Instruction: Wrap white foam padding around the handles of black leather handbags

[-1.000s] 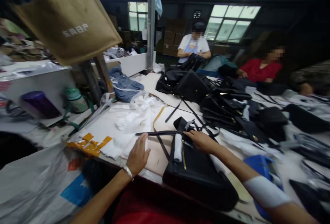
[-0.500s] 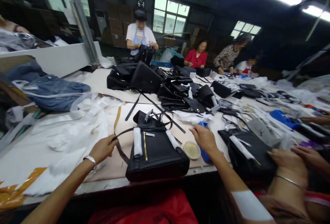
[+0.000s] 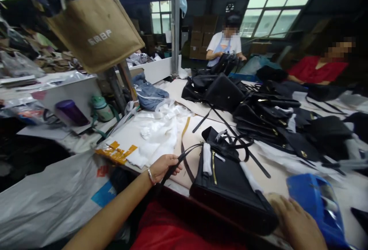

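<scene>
A black leather handbag (image 3: 230, 185) lies in front of me at the table edge, with a gold zipper and white wrapping on its handle bases. My left hand (image 3: 166, 167) is closed around a thin black strap (image 3: 188, 151) to the left of the bag, and the strap's end hangs below my fingers. Beside the bag's lower right corner is my right hand (image 3: 299, 219), blurred and low in the picture. Its fingers point down, and whether they grip anything is hidden. A blue plastic holder (image 3: 316, 204) stands just right of that hand.
Black bags (image 3: 258, 115) are piled across the table. White wrapping sheets (image 3: 161, 131) and blue denim cloth (image 3: 151, 92) lie to the left. A tan tote bag (image 3: 97, 31) hangs by the metal post. Across the table a person in an apron (image 3: 225, 45) handles a bag.
My view has turned left, bringing the tote bag and bottles into sight. My right hand has come down towards the bag's lower right corner. The left hand still holds the strap.
</scene>
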The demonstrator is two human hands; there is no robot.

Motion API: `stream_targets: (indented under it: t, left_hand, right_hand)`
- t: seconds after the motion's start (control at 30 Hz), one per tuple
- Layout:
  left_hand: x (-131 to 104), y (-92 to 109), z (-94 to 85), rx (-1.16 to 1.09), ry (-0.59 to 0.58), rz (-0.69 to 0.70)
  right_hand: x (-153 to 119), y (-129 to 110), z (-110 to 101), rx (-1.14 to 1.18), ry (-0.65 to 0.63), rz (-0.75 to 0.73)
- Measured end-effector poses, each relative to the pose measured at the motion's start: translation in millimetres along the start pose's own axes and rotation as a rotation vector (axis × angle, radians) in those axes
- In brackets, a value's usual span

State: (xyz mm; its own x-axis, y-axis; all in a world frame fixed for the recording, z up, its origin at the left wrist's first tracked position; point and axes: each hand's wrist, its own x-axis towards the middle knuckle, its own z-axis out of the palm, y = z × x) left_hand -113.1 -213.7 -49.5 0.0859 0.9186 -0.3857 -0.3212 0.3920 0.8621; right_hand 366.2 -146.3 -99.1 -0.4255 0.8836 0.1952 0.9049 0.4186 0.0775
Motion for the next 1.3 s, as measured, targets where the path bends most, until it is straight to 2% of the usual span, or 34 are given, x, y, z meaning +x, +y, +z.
stream_targets:
  t: [0.1, 0.17, 0.2, 0.3, 0.37, 0.43, 0.5, 0.57, 0.63, 0.7, 0.77, 0.8, 0.87, 0.93, 1.0, 1.07, 1.13, 1.23, 1.3]
  left_hand:
    - [1, -15, -4.8, 0.296, 0.119, 0.053]
    - [2, -26, -3.2, 0.497, 0.224, 0.08]
    - [3, -31, -1.5, 0.561, 0.267, 0.092]
    - [3, -47, 4.2, 0.695, 0.351, 0.149]
    - [5, -53, 7.1, 0.78, 0.398, 0.186]
    - [10, -54, 8.9, 0.838, 0.437, 0.209]
    - [18, -51, 9.1, 0.873, 0.464, 0.231]
    - [23, -48, 6.1, 0.891, 0.481, 0.256]
    - [18, -47, -2.9, 0.898, 0.486, 0.292]
    - [2, -49, -20.9, 0.903, 0.487, 0.358]
    - [-23, -50, -48.6, 0.921, 0.536, 0.441]
    - [-36, -49, -65.2, 0.94, 0.604, 0.473]
    - [-57, -43, -100.9, 1.013, 0.812, 0.496]
    - [-70, -34, -134.5, 1.127, 0.982, 0.426]
    - [-75, -24, -160.1, 1.212, 1.022, 0.296]
    - [-74, -18, -175.3, 1.228, 0.982, 0.199]
    - [-72, -16, -181.6, 1.196, 0.935, 0.163]
    - [-73, -18, -183.6, 1.122, 0.902, 0.136]
    - [-76, -17, -185.9, 1.067, 0.935, 0.151]
  right_hand:
    - [37, -21, -44, 0.109, 0.09, 0.076]
    - [69, -54, -79, 0.192, 0.106, 0.136]
    - [85, -76, -96, 0.24, 0.084, 0.108]
    - [127, -158, -132, 0.37, 0.011, -0.128]
    - [151, -215, -138, 0.367, -0.016, -0.319]
    - [171, -266, -132, 0.303, -0.072, -0.469]
    - [191, -307, -119, 0.226, -0.15, -0.563]
    - [208, -338, -107, 0.163, -0.238, -0.615]
    - [223, -359, -99, 0.124, -0.299, -0.641]
    - [233, -374, -93, 0.109, -0.324, -0.663]
    - [238, -387, -88, 0.119, -0.331, -0.689]
    - [238, -394, -85, 0.134, -0.338, -0.704]
    - [236, -413, -79, 0.18, -0.343, -0.729]
    - [229, -436, -72, 0.226, -0.339, -0.747]
    - [219, -459, -66, 0.26, -0.331, -0.759]
    - [208, -476, -59, 0.287, -0.321, -0.761]
    - [198, -483, -51, 0.302, -0.31, -0.745]
    - [186, -478, -42, 0.299, -0.295, -0.683]
    - [181, -475, -39, 0.308, -0.264, -0.638]
